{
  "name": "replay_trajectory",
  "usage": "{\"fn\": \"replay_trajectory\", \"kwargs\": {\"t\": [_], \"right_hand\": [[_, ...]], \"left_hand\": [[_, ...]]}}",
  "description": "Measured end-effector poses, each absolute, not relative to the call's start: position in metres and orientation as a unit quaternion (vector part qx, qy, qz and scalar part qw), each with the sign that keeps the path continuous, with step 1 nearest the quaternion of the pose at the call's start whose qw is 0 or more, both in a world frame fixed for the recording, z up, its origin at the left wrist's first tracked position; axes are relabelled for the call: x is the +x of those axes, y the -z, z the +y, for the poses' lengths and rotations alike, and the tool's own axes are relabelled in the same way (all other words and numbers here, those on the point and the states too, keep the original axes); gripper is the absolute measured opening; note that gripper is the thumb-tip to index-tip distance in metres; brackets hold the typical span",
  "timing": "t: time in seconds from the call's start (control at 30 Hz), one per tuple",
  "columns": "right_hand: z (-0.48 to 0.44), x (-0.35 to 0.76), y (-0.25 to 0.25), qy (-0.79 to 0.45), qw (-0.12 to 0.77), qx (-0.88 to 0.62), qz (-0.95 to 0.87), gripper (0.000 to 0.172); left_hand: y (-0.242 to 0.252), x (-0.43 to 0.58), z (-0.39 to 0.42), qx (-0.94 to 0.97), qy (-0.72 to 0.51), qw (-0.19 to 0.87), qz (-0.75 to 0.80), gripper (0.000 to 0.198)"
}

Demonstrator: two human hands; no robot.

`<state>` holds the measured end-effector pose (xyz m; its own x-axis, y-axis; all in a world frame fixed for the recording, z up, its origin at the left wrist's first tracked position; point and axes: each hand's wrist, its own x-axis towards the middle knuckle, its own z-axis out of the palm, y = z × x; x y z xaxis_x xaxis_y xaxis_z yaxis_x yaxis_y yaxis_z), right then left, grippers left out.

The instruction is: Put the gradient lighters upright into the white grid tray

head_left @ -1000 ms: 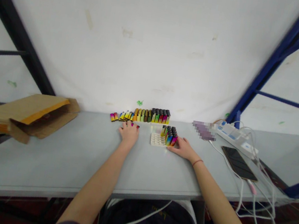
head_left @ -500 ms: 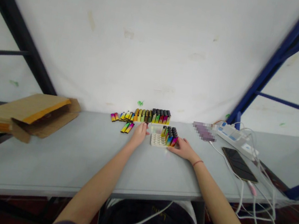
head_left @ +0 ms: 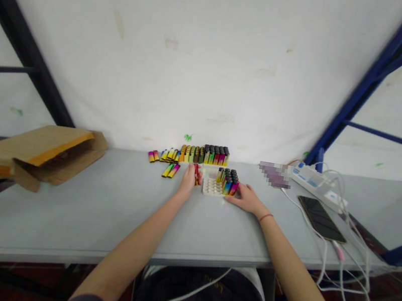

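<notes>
My left hand (head_left: 188, 181) is closed on a red lighter (head_left: 196, 172), held upright just left of a white slotted tray (head_left: 211, 187). Several colourful lighters (head_left: 228, 181) stand in the tray's right half. My right hand (head_left: 247, 198) rests against the tray's right side, its fingers touching the tray and the lighters in it. Two loose lighters (head_left: 171, 170) lie flat on the grey table (head_left: 100, 206) to the left of my left hand. A row of lighters (head_left: 204, 154) stands along the wall behind.
An open cardboard box (head_left: 38, 153) lies on its side at the left. At the right are a dark phone (head_left: 322, 219), a white power strip (head_left: 314, 181) and trailing white cables (head_left: 347, 285). Blue and black shelf struts frame both sides.
My left hand picked a red lighter from the loose ones and carried it rightward to the tray's left edge. My right hand stayed at the tray.
</notes>
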<state>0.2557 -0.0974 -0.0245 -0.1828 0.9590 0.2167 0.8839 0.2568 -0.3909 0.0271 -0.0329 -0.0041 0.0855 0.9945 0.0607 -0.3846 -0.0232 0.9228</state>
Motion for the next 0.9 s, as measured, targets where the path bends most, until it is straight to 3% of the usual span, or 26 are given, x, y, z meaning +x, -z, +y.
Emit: {"fn": "replay_trajectory", "kwargs": {"t": [0.2, 0.57, 0.9], "right_hand": [[-0.0971, 0.2562, 0.0249, -0.087, 0.213, -0.602, -0.765, 0.046], [-0.0981, 0.2551, 0.0237, -0.082, 0.208, -0.605, -0.764, 0.046], [-0.098, 0.2554, 0.0244, -0.085, 0.208, -0.607, -0.762, 0.047]], "left_hand": [[0.0031, 0.0215, -0.0314, 0.391, -0.546, 0.637, 0.378, 0.053], [0.0038, 0.0232, -0.0247, 0.336, -0.558, 0.615, 0.444, 0.031], [0.0063, 0.0222, -0.0238, 0.334, -0.574, 0.609, 0.433, 0.035]]}}
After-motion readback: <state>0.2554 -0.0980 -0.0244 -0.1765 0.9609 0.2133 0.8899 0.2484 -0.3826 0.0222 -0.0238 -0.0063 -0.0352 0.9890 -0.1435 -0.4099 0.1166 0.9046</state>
